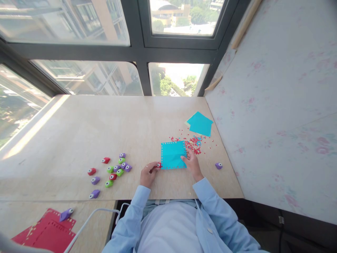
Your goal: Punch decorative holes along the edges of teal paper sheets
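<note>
A square sheet of blue paper (172, 155) lies in front of me, with small punched holes along its edges. My left hand (149, 173) is closed on a small red craft punch (158, 165), which sits at the lower left edge of the sheet. On the opposite side, my right hand (192, 163) grips the sheet's right edge, thumb on top and fingers at the far side. Red and blue punched-out bits (194, 144) are scattered just beyond the right hand.
Several purple, green and red craft punches (116, 168) lie to the left. A lone purple punch (218, 165) is at the right. More blue sheets (200, 123) lie toward the window. Punched red sheets (50, 232) and a white cable (98, 210) are at the lower left. A papered wall (284, 105) bounds the right.
</note>
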Available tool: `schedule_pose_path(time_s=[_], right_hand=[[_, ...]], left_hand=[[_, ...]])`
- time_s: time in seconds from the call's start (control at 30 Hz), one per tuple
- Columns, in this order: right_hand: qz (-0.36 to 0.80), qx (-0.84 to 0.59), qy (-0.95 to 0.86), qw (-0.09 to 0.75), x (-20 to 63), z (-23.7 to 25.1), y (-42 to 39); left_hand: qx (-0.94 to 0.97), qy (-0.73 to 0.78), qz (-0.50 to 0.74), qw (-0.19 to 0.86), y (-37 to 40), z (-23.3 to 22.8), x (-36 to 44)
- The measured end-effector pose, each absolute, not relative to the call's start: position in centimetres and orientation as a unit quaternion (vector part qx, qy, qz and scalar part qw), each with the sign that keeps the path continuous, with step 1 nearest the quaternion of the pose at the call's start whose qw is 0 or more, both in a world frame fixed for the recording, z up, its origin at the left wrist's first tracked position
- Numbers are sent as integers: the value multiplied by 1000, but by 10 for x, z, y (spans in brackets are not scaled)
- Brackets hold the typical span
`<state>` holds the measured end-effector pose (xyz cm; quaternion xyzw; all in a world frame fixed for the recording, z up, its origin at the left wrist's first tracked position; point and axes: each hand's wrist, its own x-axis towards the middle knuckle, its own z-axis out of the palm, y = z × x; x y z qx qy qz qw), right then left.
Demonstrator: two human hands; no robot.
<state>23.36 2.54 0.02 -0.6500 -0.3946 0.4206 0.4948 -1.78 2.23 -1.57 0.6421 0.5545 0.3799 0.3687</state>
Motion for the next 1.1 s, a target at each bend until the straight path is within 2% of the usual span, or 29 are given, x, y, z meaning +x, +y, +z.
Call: schedule_pose_path(time_s=[0.3, 1.1], right_hand=[[395, -653, -415, 496, 237, -8, 23], [366, -657, -425, 504, 231, -8, 17]], left_hand=[[575, 579, 376, 438, 27, -11, -20], [560, 560, 392, 469, 25, -18, -19]])
